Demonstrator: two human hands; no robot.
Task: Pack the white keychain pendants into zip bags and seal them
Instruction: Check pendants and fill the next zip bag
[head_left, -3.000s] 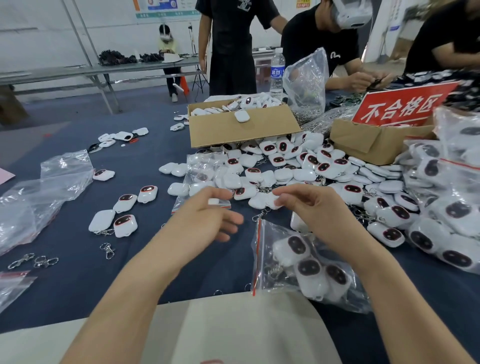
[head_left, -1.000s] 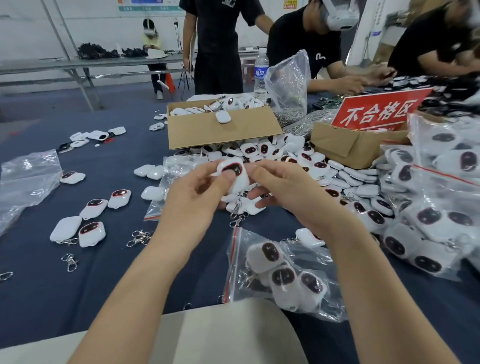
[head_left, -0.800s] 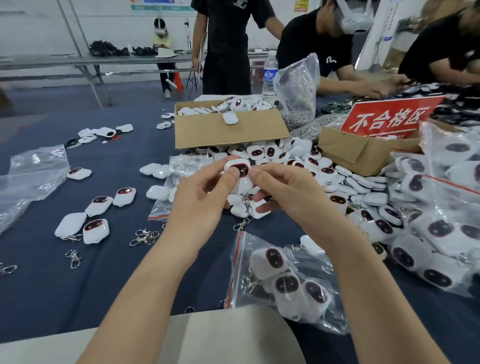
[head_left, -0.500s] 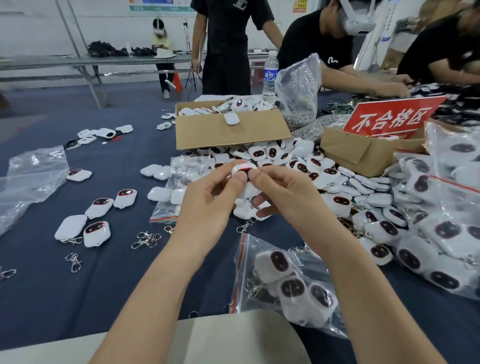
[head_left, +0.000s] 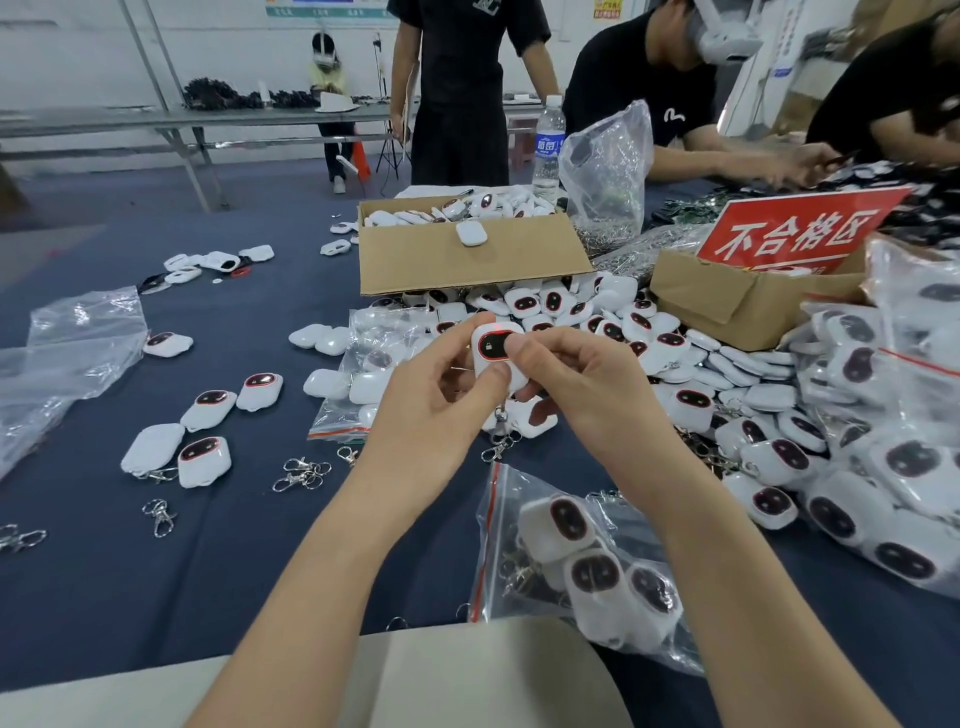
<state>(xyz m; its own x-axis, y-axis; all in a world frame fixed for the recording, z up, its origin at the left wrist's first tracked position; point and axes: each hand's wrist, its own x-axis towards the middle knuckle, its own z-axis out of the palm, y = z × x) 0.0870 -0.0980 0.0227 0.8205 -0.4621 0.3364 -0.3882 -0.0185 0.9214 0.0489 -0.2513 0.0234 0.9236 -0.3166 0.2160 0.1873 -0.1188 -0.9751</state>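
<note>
Two bare forearms reach up from the bottom of the frame and meet at the centre, above a dark blue worktop (head_left: 234, 571). The left hand (head_left: 441, 395) and the right hand (head_left: 582, 384) share one white keychain pendant (head_left: 496, 348), held upright and clear of the cloth. Each grip is closed on it: the left thumb presses the lower front, the right thumb pinches the right edge of its dark screen, and curled fingers sit behind. A small lock symbol shows on the screen, with a red glow at the top edge. A metal clasp (head_left: 501, 436) hangs below the pendant.

Low and right of centre, a clear zip bag (head_left: 498, 499) with a red strip lies flat, holding three pendants. Beyond the hands, a heap of loose pendants (head_left: 649, 338) spreads towards the right. Above it sits an open cardboard box (head_left: 467, 260) with more inside. At the right edge, filled bags (head_left: 893, 441) are piled, and a red sign (head_left: 795, 234) with white characters stands in a second box (head_left: 727, 296). At left lie empty clear bags (head_left: 67, 353), scattered pendants and spare clasps (head_left: 301, 473). People in black shirts work along the top.
</note>
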